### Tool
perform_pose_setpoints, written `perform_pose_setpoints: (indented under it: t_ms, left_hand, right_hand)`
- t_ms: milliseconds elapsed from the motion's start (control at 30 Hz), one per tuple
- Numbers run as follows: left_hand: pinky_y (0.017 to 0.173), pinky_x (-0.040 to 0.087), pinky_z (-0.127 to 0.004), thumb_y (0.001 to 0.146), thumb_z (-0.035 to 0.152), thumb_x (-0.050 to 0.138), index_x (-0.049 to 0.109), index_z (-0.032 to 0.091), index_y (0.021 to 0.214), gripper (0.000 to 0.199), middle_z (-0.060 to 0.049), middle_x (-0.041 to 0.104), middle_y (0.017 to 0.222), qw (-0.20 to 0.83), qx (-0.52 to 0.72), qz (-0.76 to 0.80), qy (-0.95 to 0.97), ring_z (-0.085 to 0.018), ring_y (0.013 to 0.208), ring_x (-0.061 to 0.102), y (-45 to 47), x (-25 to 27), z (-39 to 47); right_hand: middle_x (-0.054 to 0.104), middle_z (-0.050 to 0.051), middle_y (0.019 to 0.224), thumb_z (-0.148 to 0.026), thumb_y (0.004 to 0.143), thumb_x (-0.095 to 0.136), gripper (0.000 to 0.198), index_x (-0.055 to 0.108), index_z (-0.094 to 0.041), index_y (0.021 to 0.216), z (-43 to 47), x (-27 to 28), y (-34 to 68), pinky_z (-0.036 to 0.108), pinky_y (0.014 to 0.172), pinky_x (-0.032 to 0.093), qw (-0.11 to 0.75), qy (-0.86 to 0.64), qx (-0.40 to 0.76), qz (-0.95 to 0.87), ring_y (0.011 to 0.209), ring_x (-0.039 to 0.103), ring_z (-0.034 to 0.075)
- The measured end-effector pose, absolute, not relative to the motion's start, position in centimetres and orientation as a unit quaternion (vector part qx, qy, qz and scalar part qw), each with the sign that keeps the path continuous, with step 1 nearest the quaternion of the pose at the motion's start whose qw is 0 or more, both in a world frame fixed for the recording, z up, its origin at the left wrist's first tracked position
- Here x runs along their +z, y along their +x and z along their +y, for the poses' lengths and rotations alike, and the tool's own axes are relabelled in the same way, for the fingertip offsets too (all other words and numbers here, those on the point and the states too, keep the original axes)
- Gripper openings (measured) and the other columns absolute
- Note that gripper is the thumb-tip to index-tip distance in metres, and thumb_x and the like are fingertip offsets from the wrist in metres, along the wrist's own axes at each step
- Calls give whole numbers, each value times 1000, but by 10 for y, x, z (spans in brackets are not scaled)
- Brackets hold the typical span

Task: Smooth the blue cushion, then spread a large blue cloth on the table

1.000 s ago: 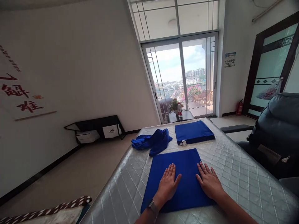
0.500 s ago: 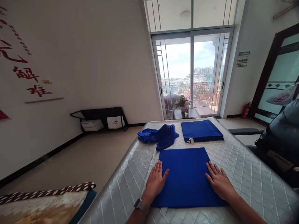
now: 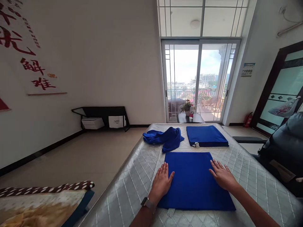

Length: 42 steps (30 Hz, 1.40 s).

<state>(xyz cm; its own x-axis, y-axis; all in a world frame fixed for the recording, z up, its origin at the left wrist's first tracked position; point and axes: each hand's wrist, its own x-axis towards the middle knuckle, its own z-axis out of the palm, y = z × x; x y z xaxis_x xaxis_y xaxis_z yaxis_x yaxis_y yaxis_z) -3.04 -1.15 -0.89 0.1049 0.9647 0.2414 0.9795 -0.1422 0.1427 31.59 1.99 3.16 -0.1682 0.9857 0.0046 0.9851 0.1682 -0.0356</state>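
Note:
A flat blue cloth, squared into a neat rectangle, lies on the quilted mattress in front of me. On its left edge rests my left hand, palm down with the thumb apart from the fingers; a watch is on that wrist. My right hand lies flat on the opposite edge, fingers stretched out. Beyond the cloth sit a folded blue stack with a white tag at its near corner and, to the left, a crumpled blue cloth.
A small dark table with a plant and a bottle stands past the mattress, before the sliding glass door. To the right is a black padded chair. Patterned bedding is at lower left, and a low black rack stands by the wall.
The view has tilted up slightly and shifted left, so the room appears lower and further right. Both hands stay on the cloth's edges, and the cloth lies as before.

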Motion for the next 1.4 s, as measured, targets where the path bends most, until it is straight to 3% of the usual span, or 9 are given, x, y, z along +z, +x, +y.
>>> perform_pose_setpoints:
  t_ms: [133, 333, 567, 700, 767, 933, 1033, 1200, 1400]
  left_hand:
    - [116, 29, -46, 100, 54, 17, 32, 1, 148, 73, -21, 31, 154, 35, -132, -656, -742, -29, 143, 29, -30, -11, -11]
    - [119, 23, -48, 99, 55, 20, 33, 5, 149, 72, -17, 31, 155, 47, -98, -674, -730, -28, 144, 27, -35, -9, -5]
    - [119, 20, -47, 101, 48, 22, 31, 8, 150, 63, -16, 26, 157, 34, -59, -675, -735, -26, 145, 23, -49, -11, -1]
    - [118, 23, -46, 102, 44, 22, 32, 4, 148, 62, -19, 28, 156, 27, -77, -688, -721, -27, 145, 24, -40, -4, -4]
    - [118, 26, -44, 102, 42, 22, 31, 3, 148, 61, -19, 29, 155, 22, -100, -675, -731, -25, 145, 25, -22, 4, -6]
    - [117, 32, -41, 100, 26, 30, 42, 19, 145, 47, -7, 41, 153, -3, -126, -517, -847, -19, 142, 34, 58, 25, -5]
    - [116, 34, -38, 97, 19, 35, 49, 23, 140, 45, -4, 47, 149, -30, -155, -465, -871, -17, 139, 39, 110, 35, 8]
    - [109, 42, -33, 97, 27, 39, 58, 22, 131, 39, -6, 59, 138, -75, -240, -485, -838, -19, 128, 53, 174, 37, 44]
    - [112, 38, -38, 100, 34, 35, 54, 20, 135, 42, -8, 57, 140, -48, -255, -498, -828, -21, 132, 49, 200, 17, 64]
  right_hand:
    - [18, 4, 161, -46, 97, 19, 60, 33, -24, 151, 41, 30, 306, 53, 117, 12, 26, -652, 22, -758, 147, 15, 24]
    - [15, 5, 162, -53, 97, 17, 68, 16, -19, 155, 54, 2, 310, 50, 118, 9, 58, -655, 34, -752, 148, 10, 23]
    - [13, 4, 162, -52, 98, 15, 67, 15, -18, 155, 54, 6, 319, 48, 119, 7, 51, -645, 54, -761, 148, 9, 22]
    - [11, 3, 162, -50, 98, 15, 66, 14, -18, 155, 52, 9, 320, 48, 119, 3, 51, -649, 58, -757, 148, 8, 22]
    - [11, 4, 162, -50, 98, 15, 67, 14, -17, 155, 50, 10, 320, 48, 119, 1, 55, -652, 63, -754, 148, 7, 23]
    - [12, 5, 162, -50, 97, 15, 67, 15, -17, 155, 47, 13, 321, 49, 119, -1, 68, -652, 81, -751, 148, 4, 22]
    - [12, 5, 162, -49, 97, 16, 67, 15, -16, 155, 47, 13, 322, 49, 119, 0, 71, -653, 85, -749, 148, 4, 23]
    - [14, 6, 161, -42, 96, 20, 65, 21, -15, 154, 46, 10, 324, 51, 118, 2, 79, -646, 68, -757, 148, 7, 24]
    - [14, 6, 161, -25, 90, 28, 64, 27, -14, 153, 47, 4, 326, 50, 118, 2, 70, -632, 42, -771, 148, 10, 25]
